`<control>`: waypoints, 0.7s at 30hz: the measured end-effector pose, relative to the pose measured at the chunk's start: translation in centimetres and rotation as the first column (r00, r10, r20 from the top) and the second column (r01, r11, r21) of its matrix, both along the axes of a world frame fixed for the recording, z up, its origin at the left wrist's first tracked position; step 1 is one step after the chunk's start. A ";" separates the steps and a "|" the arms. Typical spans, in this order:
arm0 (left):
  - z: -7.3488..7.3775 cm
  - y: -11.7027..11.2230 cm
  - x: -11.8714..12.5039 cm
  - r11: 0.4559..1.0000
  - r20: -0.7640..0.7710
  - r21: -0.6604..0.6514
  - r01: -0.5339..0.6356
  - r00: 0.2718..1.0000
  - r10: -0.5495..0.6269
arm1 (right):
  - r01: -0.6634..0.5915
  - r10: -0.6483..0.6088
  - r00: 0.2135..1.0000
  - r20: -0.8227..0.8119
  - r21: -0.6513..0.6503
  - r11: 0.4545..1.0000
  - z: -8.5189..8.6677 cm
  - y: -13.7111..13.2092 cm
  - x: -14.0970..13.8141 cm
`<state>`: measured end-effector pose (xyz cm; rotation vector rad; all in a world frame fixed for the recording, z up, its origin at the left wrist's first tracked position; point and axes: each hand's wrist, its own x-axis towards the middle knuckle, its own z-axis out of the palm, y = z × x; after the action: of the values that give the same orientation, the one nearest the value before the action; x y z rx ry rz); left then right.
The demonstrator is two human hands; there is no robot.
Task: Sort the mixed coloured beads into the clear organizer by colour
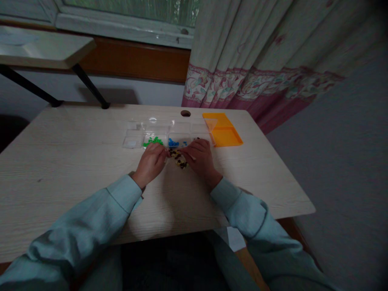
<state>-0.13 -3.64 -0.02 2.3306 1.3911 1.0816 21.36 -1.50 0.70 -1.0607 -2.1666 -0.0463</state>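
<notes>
My left hand and my right hand rest close together on a pale wooden table, fingers curled in a pinch over a small heap of dark and light beads. What each pinch holds is too small to name. Just beyond the hands lies a clear compartment box with green beads in one cell and blue beads in the neighbouring cell.
An orange lid or tray lies right of the clear box. A round cable hole sits near the table's far edge. A second desk stands at the back left, a curtain at the back right.
</notes>
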 end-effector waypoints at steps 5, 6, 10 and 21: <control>-0.3 0.1 0.0 0.997 0.043 -0.001 -0.076 0.996 0.075 | 0.291 -0.299 0.950 -0.083 -0.098 0.952 0.0 2.6 3.4; -0.3 0.1 0.0 0.997 0.029 -0.003 -0.077 0.997 0.077 | 0.340 -0.349 0.933 -0.081 -0.108 0.934 -0.2 3.0 4.0; -0.3 -0.1 0.1 0.998 -0.030 -0.022 -0.053 0.998 0.052 | 0.441 -0.450 0.892 -0.047 -0.130 0.888 -1.2 4.0 5.2; 0.0 -0.3 0.1 0.995 -0.063 -0.025 -0.093 0.994 0.091 | 0.412 -0.417 0.905 -0.087 -0.068 0.908 -1.9 4.4 5.5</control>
<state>-0.03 -3.99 -0.06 2.3195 1.5398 1.0158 26.83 2.87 -1.24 -1.5058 -1.8267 -0.1348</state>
